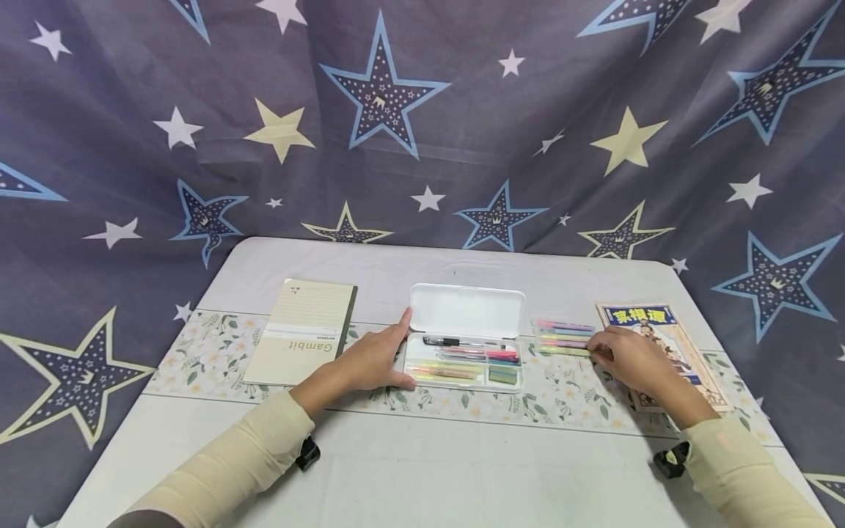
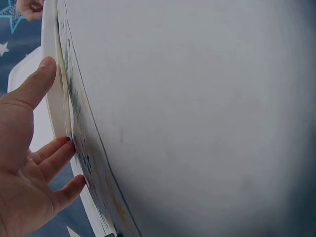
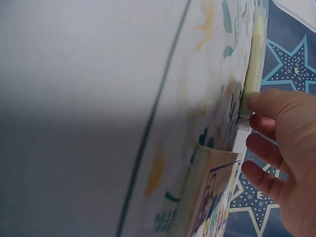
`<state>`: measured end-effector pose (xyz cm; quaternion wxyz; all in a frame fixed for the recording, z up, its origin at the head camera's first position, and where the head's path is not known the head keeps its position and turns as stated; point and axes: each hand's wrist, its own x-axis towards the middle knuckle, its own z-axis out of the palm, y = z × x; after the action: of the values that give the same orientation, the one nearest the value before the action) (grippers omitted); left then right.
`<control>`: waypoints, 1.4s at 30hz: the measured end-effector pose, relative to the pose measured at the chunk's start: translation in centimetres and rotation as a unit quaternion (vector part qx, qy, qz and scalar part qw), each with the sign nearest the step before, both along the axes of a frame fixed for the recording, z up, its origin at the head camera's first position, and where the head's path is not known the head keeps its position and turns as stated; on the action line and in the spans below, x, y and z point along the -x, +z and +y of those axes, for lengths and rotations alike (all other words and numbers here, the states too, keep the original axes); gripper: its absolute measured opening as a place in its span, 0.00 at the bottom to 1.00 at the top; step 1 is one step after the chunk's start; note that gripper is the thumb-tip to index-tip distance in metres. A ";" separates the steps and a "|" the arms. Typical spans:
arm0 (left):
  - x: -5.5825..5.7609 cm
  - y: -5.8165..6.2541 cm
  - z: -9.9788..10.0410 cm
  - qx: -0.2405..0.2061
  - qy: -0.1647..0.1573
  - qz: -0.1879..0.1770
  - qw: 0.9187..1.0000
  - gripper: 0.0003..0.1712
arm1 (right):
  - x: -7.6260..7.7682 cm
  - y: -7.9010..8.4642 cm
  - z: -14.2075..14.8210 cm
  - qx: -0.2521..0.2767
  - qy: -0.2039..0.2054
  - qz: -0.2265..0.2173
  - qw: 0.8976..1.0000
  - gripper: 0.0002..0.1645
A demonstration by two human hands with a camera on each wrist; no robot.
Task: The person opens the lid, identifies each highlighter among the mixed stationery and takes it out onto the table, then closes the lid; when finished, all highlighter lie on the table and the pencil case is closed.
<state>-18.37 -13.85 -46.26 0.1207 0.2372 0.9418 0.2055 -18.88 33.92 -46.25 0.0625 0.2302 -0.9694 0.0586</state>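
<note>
A white pencil case (image 1: 469, 311) lies with its lid laid back, holding a black pen (image 1: 455, 342), several coloured pens and yellow highlighters (image 1: 441, 372). My left hand (image 1: 375, 358) touches its left side, fingers and thumb spread along the edge. In the left wrist view, the thumb of that hand (image 2: 29, 148) rests on the case's white wall. To the right, several pastel highlighters (image 1: 561, 339) lie in a row. My right hand (image 1: 627, 358) pinches their right end, the thumb on the yellow highlighter (image 3: 254, 64) nearest me.
A beige notebook (image 1: 300, 334) lies left of the case. A colourful illustrated book (image 1: 683, 359) sits partly under my right forearm. A floral strip (image 1: 548, 392) runs across the white table (image 1: 462, 469). A star-patterned curtain (image 1: 422, 110) hangs behind.
</note>
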 end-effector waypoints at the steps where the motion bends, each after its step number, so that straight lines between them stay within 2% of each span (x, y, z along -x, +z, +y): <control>1: 0.0 0.0 0.0 0.001 0.000 -0.001 1.000 0.80 | 0.0 0.0 0.0 0.000 -0.001 0.001 1.000 0.07; 13: -0.4 -0.1 0.0 -0.001 0.007 -0.003 1.000 0.80 | 0.3 0.1 -0.1 -0.005 -0.008 0.011 1.000 0.06; 22: -0.4 0.0 0.0 -0.002 0.000 0.005 1.000 0.79 | 0.5 0.2 -0.4 -0.002 -0.007 0.022 1.000 0.06; 28: -0.4 0.1 0.0 0.005 0.000 0.007 1.000 0.79 | 0.1 0.7 -2.1 0.013 0.022 0.026 0.999 0.07; 36: -0.4 0.1 0.0 -0.001 -0.001 0.004 1.000 0.79 | -0.8 1.7 -5.9 0.038 0.066 0.028 0.997 0.10; 42: -0.1 0.0 0.0 0.004 -0.002 0.007 1.000 0.80 | -1.1 2.1 -8.9 0.055 0.119 0.058 0.990 0.11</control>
<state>-18.28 -13.80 -46.30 0.1155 0.2401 0.9428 0.2002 -17.79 24.97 -44.17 0.1236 0.3435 -0.9250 0.1057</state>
